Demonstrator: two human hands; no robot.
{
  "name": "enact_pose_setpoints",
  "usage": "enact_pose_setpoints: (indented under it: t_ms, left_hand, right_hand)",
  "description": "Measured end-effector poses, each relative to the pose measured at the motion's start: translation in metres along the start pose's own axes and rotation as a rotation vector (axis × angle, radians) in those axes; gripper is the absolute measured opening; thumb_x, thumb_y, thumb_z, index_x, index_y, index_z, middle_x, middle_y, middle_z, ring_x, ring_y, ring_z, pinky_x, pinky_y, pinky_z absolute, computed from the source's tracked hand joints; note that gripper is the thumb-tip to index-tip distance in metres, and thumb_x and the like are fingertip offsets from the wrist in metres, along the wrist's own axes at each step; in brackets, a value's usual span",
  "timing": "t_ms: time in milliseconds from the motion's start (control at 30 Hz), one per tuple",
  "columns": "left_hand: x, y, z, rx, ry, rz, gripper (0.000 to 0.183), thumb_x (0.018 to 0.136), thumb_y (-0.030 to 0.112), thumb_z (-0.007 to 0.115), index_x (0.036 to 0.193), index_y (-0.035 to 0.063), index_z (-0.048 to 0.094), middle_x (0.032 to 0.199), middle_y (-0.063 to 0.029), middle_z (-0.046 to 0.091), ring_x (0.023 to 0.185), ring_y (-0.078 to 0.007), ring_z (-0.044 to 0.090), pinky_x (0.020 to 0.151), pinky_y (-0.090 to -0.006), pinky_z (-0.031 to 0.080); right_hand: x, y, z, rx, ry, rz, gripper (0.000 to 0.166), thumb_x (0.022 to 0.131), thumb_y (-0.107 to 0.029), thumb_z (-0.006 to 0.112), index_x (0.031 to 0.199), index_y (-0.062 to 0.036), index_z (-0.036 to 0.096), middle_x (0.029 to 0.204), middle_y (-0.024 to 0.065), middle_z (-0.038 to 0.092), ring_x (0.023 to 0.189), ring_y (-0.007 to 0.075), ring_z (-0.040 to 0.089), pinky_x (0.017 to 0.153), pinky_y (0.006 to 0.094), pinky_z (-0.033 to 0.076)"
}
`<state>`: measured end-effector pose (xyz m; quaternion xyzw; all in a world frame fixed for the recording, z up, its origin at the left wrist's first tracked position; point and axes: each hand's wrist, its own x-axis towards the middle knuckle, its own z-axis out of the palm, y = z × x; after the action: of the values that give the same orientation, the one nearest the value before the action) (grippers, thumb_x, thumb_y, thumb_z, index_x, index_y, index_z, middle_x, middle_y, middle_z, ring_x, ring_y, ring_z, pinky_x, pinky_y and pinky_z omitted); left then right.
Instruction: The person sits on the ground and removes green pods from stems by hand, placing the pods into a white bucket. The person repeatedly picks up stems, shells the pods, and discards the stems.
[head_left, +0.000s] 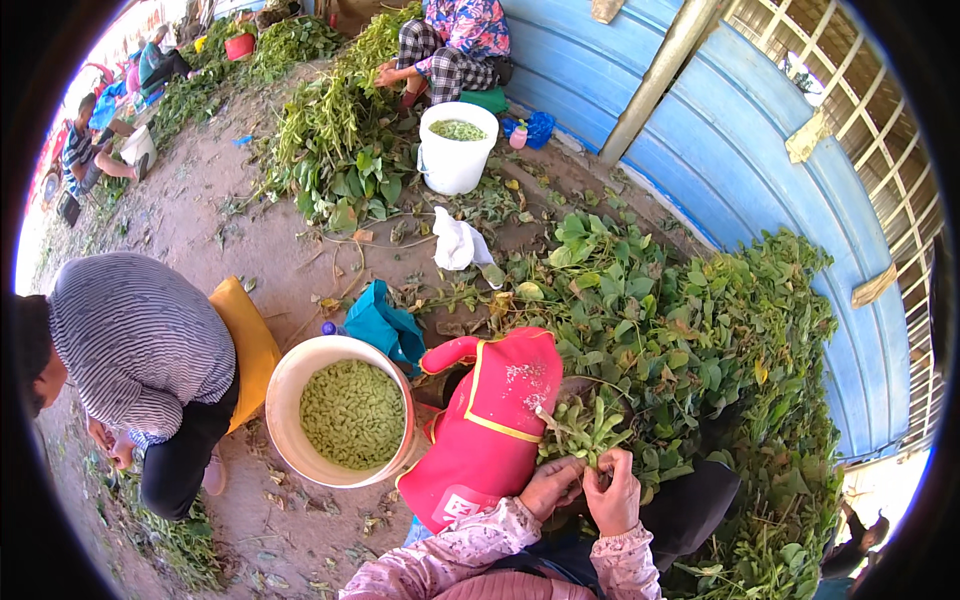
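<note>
My left hand (551, 484) grips the lower end of a cut stalk of green bean pods (589, 427), which look like edamame. My right hand (613, 491) pinches at the same stalk, close beside the left; which pod it holds is hidden by the fingers. The pods fan out above both hands. A red apron (487, 435) with yellow trim covers my knee, just left of the hands. Farther left stands a white bucket (277, 405) holding many picked green pods (352, 416).
Leafy bean plants (675, 322) are heaped on my right against a blue metal wall (750, 150). A teal bag (382, 322) lies behind the bucket. A co-worker (142, 345) bends at left; another person (465, 45) sits beyond a second white bucket (454, 165). A white cloth (456, 241) lies on the ground.
</note>
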<state>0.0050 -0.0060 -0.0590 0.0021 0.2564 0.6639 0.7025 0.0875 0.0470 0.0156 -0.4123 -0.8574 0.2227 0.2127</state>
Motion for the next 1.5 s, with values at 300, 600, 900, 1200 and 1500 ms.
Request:
enact_pose_setpoints:
  t_ms: [300,600,900,1200,1500]
  left_hand:
    - [0.002,0.003,-0.004,0.031,-0.065,-0.068,0.018,0.089,0.022,0.053,0.088,0.0058,0.059,0.059,0.0063,0.046,0.042,-0.0023,0.031,0.039,-0.0183,0.021]
    - [0.008,-0.016,-0.013,0.160,-0.123,0.160,0.014,0.086,0.015,0.055,0.076,0.0057,0.057,0.066,0.0067,0.049,0.059,-0.0003,0.041,0.052,-0.0163,0.034]
    - [0.003,-0.017,-0.015,0.392,-0.134,0.267,0.019,0.088,0.016,0.052,0.075,0.0032,0.057,0.067,0.0040,0.052,0.065,-0.0020,0.045,0.058,-0.0196,0.040]
    - [-0.008,0.003,-0.008,0.491,-0.092,0.215,0.013,0.087,0.012,0.053,0.094,0.0016,0.056,0.068,0.0004,0.054,0.051,-0.0045,0.047,0.046,-0.0159,0.036]
    - [-0.024,0.008,0.008,0.422,0.109,0.105,0.021,0.088,0.015,0.044,0.104,0.0036,0.051,0.078,-0.0004,0.052,0.050,-0.0056,0.041,0.042,-0.0158,0.026]
  right_hand:
    - [-0.021,-0.001,-0.014,0.498,-0.200,0.461,0.010,0.087,-0.010,0.050,0.090,-0.0009,0.048,0.063,0.0059,0.054,0.045,0.0134,0.049,0.042,0.0258,0.039]
    - [-0.035,-0.022,-0.005,0.790,-0.244,0.773,0.015,0.088,-0.016,0.031,0.090,-0.0069,0.043,0.055,0.0012,0.039,0.040,0.0046,0.026,0.036,0.0181,0.019]
    - [-0.045,-0.017,-0.002,0.686,-0.333,0.773,0.010,0.091,-0.019,0.034,0.091,-0.0123,0.042,0.063,-0.0008,0.042,0.041,0.0030,0.029,0.035,0.0164,0.020]
    - [-0.038,0.018,0.009,0.822,-0.361,0.493,0.014,0.094,-0.020,0.037,0.100,-0.0108,0.045,0.065,-0.0046,0.041,0.046,0.0018,0.031,0.039,0.0168,0.024]
    - [-0.011,0.021,-0.026,0.289,-0.071,0.063,0.025,0.083,-0.009,0.052,0.103,0.0025,0.045,0.063,0.0123,0.052,0.051,0.0272,0.053,0.047,0.0351,0.044]
